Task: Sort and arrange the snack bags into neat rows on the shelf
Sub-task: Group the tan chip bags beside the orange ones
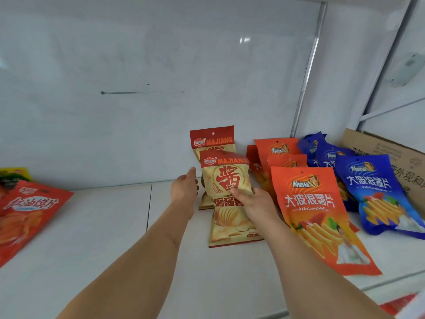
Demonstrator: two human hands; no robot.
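Cream and red, the front snack bag [226, 194] is the one you have hold of. Your right hand [255, 204] pinches its right edge, thumb on the front and the other fingers tucked behind where you can't see them. Your left hand [185, 191] is at the bag's left side with its fingers curled round the back; whether they really grip or just steady it is hard to tell. You seem to hold it up this way so it can stand straight in front of its twin.

That twin bag [212, 141] stands just behind the front bag, against the white back wall [138, 77]; only its top shows. Right of the front bag is a row of orange bags [317, 212], overlapping front to back, and beyond those a row of blue bags [372, 192]. A cardboard box [391, 150] lies behind the blue ones, cut off at the edge. Far left of the front bag, a red bag [27, 212] lies flat on the shelf [103, 226], partly out of view, so that side still needs sorting.
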